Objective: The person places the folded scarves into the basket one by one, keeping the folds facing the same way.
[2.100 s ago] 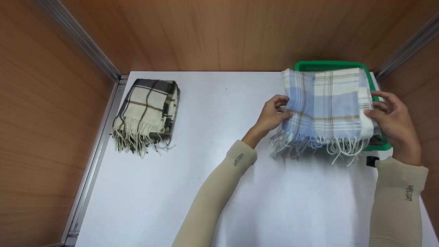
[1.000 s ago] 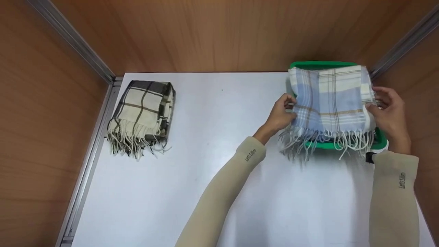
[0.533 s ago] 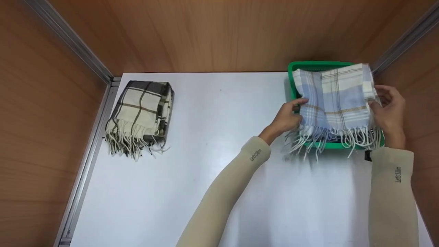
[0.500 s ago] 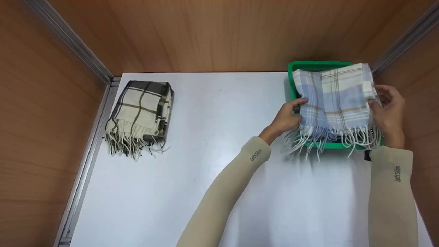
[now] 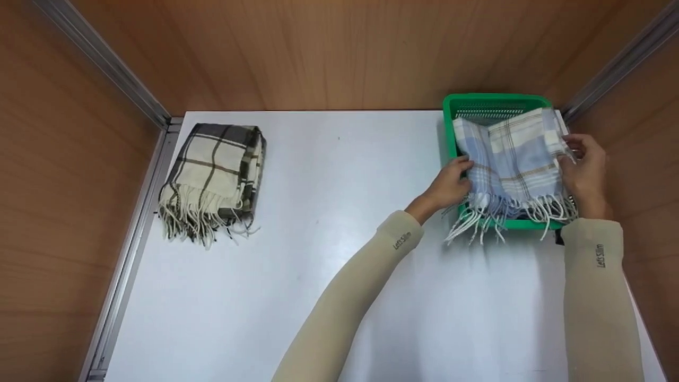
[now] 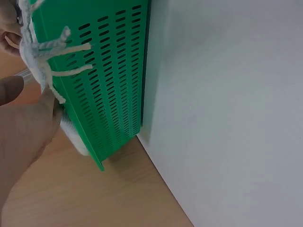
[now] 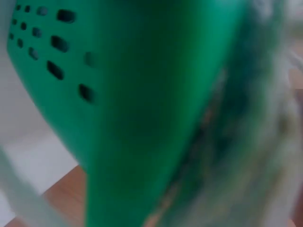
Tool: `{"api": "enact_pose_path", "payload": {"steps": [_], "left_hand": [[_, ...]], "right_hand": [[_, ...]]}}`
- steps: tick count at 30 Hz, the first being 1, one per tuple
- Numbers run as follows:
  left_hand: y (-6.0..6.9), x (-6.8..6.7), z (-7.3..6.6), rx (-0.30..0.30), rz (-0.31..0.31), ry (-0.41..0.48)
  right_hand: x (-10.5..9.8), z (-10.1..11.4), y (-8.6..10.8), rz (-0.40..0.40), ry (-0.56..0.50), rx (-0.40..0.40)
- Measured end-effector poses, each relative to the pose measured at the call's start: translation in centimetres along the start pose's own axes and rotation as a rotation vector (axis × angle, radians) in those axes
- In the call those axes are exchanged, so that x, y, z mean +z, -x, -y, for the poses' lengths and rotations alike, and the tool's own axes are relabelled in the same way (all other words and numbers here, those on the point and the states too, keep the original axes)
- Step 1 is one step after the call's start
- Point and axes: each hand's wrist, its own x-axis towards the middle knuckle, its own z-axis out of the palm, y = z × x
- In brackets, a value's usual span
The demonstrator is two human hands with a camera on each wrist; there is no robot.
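A folded blue and white plaid scarf with fringe sags into the green basket at the back right. My left hand pinches its left edge beside the basket's left rim. At the scarf's right edge, my right hand grips the folded layers between thumb and fingers. Fringe hangs over the front rim. In the left wrist view the basket's slotted wall shows, with the left hand at the rim. Blurred green basket wall fills much of the right wrist view.
A folded cream and black plaid scarf with fringe lies on the white table at the left. Wood panels enclose the back and both sides. The basket stands close to the back and right panels.
Both hands have carried the blue and white scarf from over the basket's front down into it. The scarf now bends in the middle, and more of the basket's back wall shows.
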Motion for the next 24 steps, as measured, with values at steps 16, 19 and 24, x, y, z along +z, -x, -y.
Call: {"api": "enact_pose_path", "payload": {"steps": [16, 19, 24], "left_hand": [[1.0, 2.7, -1.4, 0.039, 0.219, -0.826], [1.1, 3.0, -1.6, 0.036, 0.241, -0.95], [1.1, 3.6, -1.7, 0.042, 0.241, -1.071]], "right_hand": [[-0.6, 0.1, -0.1, 0.254, 0.258, 0.04], [-0.3, 1.0, 0.2, 0.253, 0.337, -0.05], [0.4, 2.4, 1.0, 0.322, 0.455, -0.139]]}}
